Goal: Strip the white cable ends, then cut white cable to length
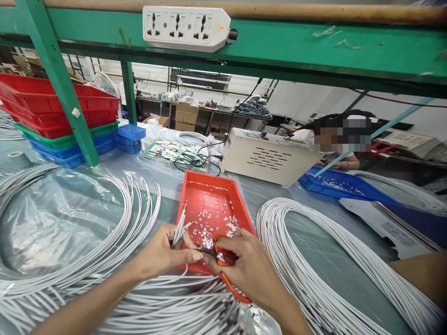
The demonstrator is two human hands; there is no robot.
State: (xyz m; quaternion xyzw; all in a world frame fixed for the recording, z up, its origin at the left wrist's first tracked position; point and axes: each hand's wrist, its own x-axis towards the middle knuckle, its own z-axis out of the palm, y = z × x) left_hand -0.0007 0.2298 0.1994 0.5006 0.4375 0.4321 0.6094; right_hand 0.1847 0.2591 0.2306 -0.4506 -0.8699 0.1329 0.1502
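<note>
Several white cables (179, 231) are pinched in my left hand (165, 249), their ends pointing up over the near left edge of a red tray (213, 186). My right hand (249, 258) grips a pair of orange-handled scissors (225, 256), fingers in the loops. The dark blades point left and meet the left hand's fingertips; whether they are closed on a cable is hidden. Small white and shiny scraps (206, 228) lie scattered over the tray's floor. Below both hands spreads a bundle of white cables (167, 307).
Coiled white cables lie left (118, 223) and right (279, 218). A beige metal box (268, 156) stands behind the tray. Stacked bins (66, 135) sit at the left by a green post (66, 83). A power strip (185, 28) hangs on the green beam overhead. Another person (344, 160) sits opposite.
</note>
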